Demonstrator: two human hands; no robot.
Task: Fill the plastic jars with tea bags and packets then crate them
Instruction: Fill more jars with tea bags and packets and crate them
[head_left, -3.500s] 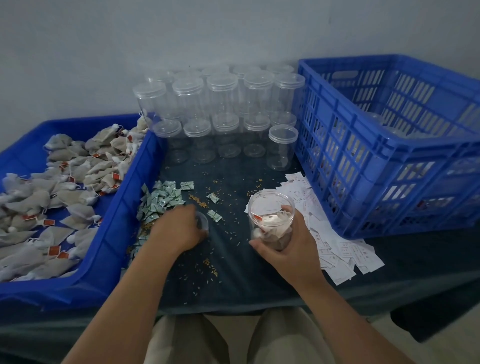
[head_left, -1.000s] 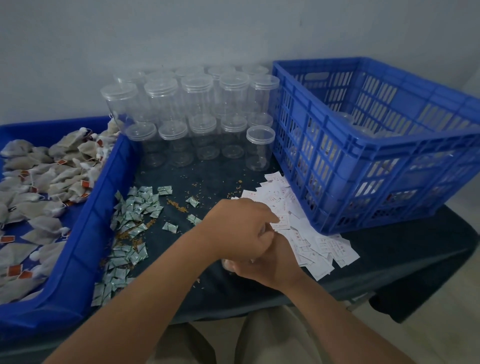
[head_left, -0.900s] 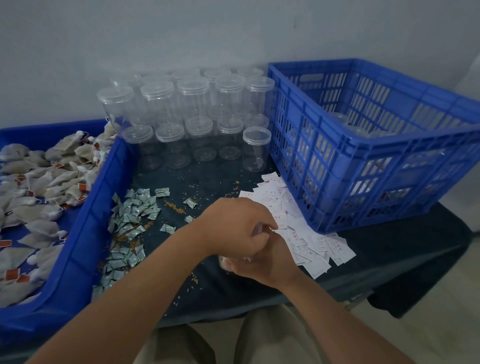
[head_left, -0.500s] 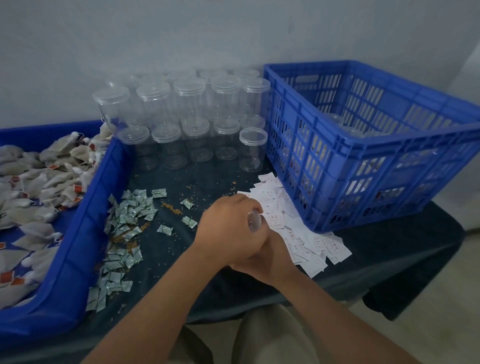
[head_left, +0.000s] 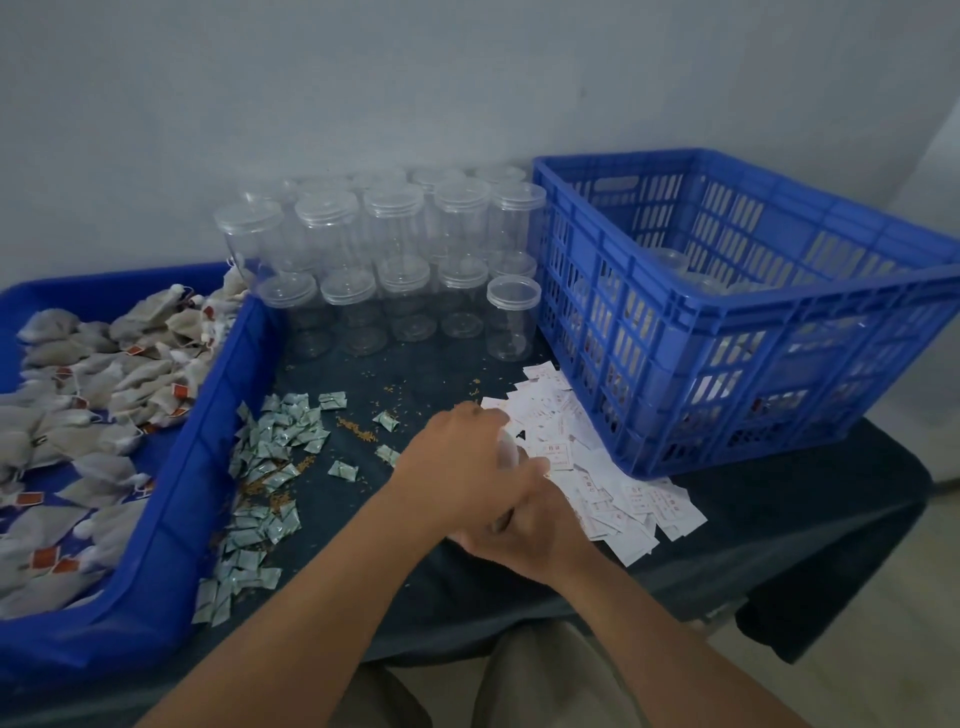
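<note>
**Both hands closed on one jar at the table's front edge**

The person's left hand (head_left: 462, 467) curls over the top of a clear plastic jar (head_left: 508, 453), and the right hand (head_left: 535, 535) wraps its body from below. Only a sliver of plastic shows between them.

The jar sits above the near edge of a spread of white paper slips (head_left: 623, 499). These carry red print too small to read.

To the left lie green packets (head_left: 280, 441), their print illegible, with loose tea crumbs (head_left: 356, 431) on the dark tablecloth (head_left: 779, 519).

A blue tray (head_left: 171, 519) on the far left holds tea bags (head_left: 104, 374) with red tags.

Empty lidded jars (head_left: 395, 270) stand stacked at the back. Beside them on the right, a blue crate (head_left: 727, 332) has a few jars inside.
</note>
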